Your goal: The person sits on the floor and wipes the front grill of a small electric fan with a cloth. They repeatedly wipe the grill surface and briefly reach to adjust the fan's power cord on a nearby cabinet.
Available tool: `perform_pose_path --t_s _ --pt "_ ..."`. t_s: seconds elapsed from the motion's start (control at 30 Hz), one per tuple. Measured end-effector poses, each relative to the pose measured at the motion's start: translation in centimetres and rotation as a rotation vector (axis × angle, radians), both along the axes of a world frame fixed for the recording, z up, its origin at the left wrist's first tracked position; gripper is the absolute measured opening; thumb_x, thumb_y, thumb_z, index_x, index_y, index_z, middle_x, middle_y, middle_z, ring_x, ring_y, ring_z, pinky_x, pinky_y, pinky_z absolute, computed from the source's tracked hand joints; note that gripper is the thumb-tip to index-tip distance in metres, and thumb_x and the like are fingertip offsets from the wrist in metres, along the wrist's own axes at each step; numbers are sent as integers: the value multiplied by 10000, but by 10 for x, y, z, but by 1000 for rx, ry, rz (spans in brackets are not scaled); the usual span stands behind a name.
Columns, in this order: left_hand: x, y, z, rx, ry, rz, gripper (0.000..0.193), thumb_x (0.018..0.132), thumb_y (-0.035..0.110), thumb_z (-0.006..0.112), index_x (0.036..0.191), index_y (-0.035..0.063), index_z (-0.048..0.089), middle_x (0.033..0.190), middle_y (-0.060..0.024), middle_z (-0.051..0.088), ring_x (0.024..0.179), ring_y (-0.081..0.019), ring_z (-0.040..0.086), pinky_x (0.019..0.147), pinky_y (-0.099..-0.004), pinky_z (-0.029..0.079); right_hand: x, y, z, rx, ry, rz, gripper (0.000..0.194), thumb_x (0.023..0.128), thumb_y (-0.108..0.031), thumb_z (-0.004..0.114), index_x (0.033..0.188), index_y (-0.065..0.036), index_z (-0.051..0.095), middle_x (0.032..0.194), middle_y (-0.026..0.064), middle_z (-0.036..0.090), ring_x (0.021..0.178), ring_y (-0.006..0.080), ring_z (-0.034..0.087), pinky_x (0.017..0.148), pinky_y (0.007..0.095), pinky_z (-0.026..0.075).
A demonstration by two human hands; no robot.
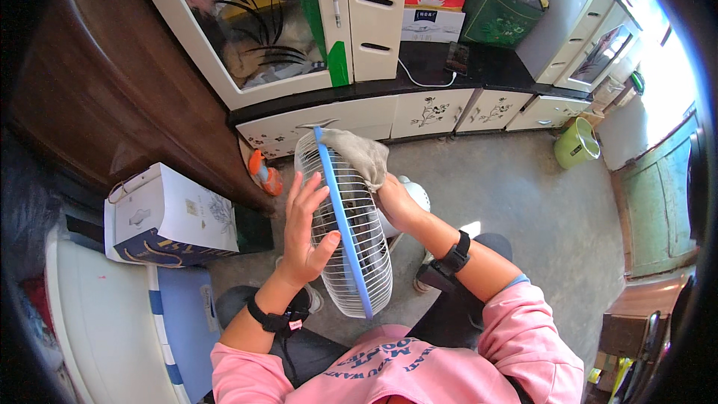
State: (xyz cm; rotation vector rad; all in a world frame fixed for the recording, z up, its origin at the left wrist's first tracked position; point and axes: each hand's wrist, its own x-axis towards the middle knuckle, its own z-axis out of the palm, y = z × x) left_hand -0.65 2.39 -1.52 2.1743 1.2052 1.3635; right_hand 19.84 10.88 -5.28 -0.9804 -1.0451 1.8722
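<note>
An electric fan's round wire guard with a blue rim (343, 224) stands edge-on before me, its white motor housing (415, 195) showing at the right behind my forearm. My left hand (307, 230) rests against the guard's left side with its fingers spread and thumb near the blue rim. A grey-beige cloth (359, 156) lies over the guard's upper right side. My right hand (395, 202) grips the lower end of this cloth against the wires; its fingertips are mostly hidden. Fan blades show dimly between the wires.
A white cabinet (322, 115) with a black top runs across the back. A paper gift bag (196, 216) and an orange spray bottle (263, 171) are at the left. On the grey floor (505, 191) stands a green bin (575, 146) at the far right, near a greenish door (662, 196).
</note>
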Motion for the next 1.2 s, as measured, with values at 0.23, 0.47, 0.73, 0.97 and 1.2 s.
perform_pose_path --t_s 0.23,0.47,0.73,0.97,1.2 --pt "2 0 2 -16 8 -19 617 982 422 613 1448 28 521 1572 -218 456 1521 -486 284 1229 -556 228 17 21 20 -150 170 -109 356 1108 -246 482 1345 -14 612 1279 88 690 1099 153 672 953 309 543" --pt "0 0 3 -20 11 -27 623 981 424 622 1457 35 517 1571 -215 459 1527 -471 279 1234 -550 223 -6 47 5 595 -165 -156 470 1064 -199 548 1505 -38 519 1384 83 637 1247 174 592 1054 276 457" --pt "-2 -1 0 -8 15 -25 638 982 435 621 1470 43 501 1569 -220 460 1520 -487 285 1234 -559 220 8 24 -26 -9 75 16 416 1054 -189 537 1436 -25 551 1394 98 615 1252 176 572 1083 336 447" --pt "-1 0 1 -20 31 -32 651 988 459 616 1474 42 500 1578 -218 450 1523 -487 276 1231 -565 220 24 53 -4 1007 -1083 -526 446 799 37 605 1238 -32 568 1226 201 577 1150 374 588 996 427 492" --pt "-5 -2 2 -14 62 -41 666 988 476 617 1479 41 497 1582 -213 449 1522 -482 280 1230 -561 224 13 31 35 464 -77 -258 642 951 -88 697 1498 -101 362 1470 106 500 1205 180 552 1010 329 475"
